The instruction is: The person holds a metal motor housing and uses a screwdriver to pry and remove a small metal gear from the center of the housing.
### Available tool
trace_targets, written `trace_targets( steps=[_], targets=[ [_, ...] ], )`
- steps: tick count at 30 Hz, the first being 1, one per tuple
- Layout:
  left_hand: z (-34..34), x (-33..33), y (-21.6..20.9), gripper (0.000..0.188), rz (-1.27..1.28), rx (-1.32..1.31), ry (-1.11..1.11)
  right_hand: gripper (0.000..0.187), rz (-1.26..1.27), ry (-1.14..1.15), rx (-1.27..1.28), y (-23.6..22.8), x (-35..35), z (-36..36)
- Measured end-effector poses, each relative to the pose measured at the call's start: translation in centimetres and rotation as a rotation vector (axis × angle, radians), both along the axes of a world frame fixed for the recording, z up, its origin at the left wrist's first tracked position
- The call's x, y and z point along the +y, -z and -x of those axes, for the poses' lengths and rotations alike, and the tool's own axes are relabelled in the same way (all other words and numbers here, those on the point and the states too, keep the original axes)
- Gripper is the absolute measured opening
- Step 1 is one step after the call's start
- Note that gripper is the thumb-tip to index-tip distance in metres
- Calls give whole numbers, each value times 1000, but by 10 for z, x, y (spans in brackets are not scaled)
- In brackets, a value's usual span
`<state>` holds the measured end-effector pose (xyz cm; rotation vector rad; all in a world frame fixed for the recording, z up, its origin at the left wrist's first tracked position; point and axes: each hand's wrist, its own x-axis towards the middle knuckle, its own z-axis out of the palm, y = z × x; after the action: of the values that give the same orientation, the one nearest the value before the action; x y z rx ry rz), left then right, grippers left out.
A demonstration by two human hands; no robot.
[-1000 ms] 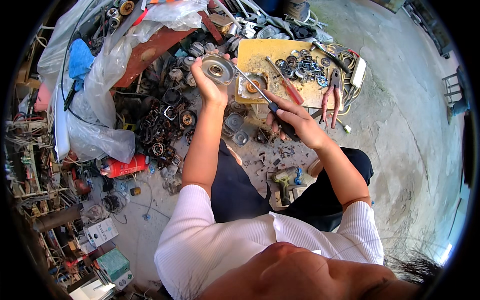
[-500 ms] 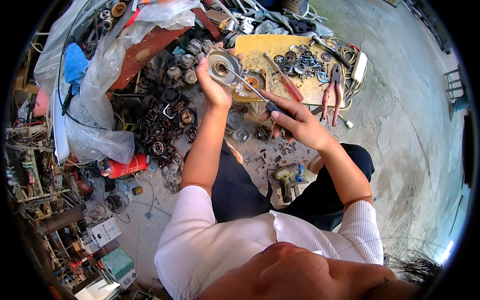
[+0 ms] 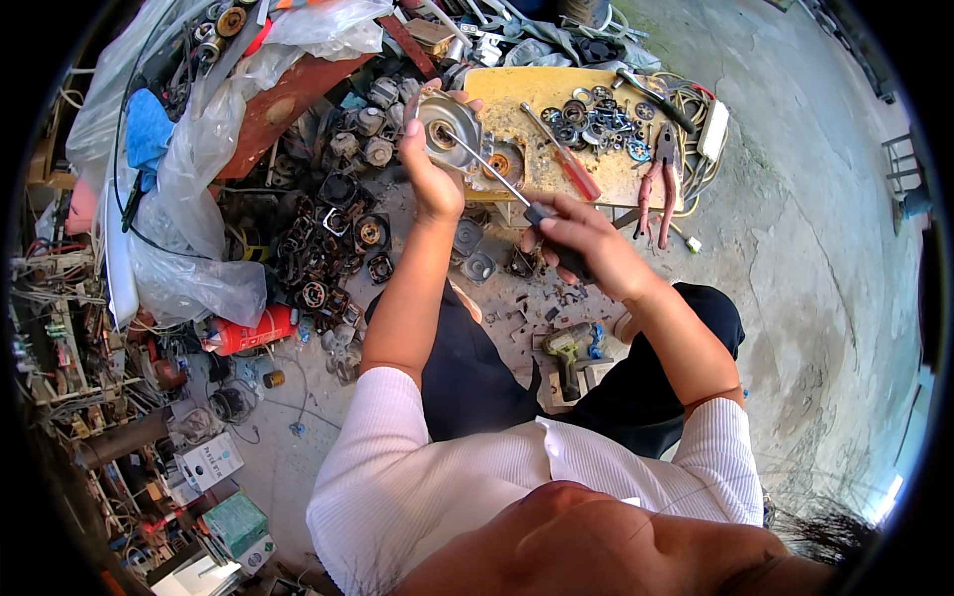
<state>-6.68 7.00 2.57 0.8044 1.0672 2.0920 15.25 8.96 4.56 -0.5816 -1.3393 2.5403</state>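
In my left hand (image 3: 433, 179) I hold a round silver metal housing (image 3: 444, 121), its hollow side up, with a ringed hole at its centre. My right hand (image 3: 588, 241) is wrapped round the black handle of a screwdriver (image 3: 504, 180). The screwdriver's tip reaches into the centre of the housing. Just beside the housing, a second metal part (image 3: 502, 164) with an orange-brown centre lies at the corner of the yellow board (image 3: 497, 87). The left fingers are partly hidden behind the housing.
On the board lie another screwdriver with a red handle (image 3: 561, 154), several small gears and bearings (image 3: 601, 121), pliers (image 3: 664, 179) and a hammer (image 3: 656, 101). Motor parts (image 3: 328, 238) are heaped left. A green drill (image 3: 564, 360) rests between my legs.
My right hand has closed more fully round the screwdriver handle and shifted slightly down. The housing stays nearly in place, with the tip still inside it.
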Motion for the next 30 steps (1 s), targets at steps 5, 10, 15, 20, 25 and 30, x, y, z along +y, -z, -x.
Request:
trace_targets(
  steps=[5,10,15,20,25,30],
  targets=[
    [2,0,-4,62,-100,-28,17,42,446,11,98,-8,-5,2],
    [0,2,-7,66,-171,-11,47,43,614,-45,259,-1,-9,2],
    [-3,9,-4,65,-180,-18,24,52,341,62,132,-7,-23,7],
    [-17,20,-2,64,-133,35,-59,51,518,92,192,-5,-21,9],
    [-24,30,1,60,-98,4,-68,51,504,103,214,-6,-13,7],
    [-23,40,12,57,-72,3,-82,50,232,153,114,1,-16,12]
  ],
)
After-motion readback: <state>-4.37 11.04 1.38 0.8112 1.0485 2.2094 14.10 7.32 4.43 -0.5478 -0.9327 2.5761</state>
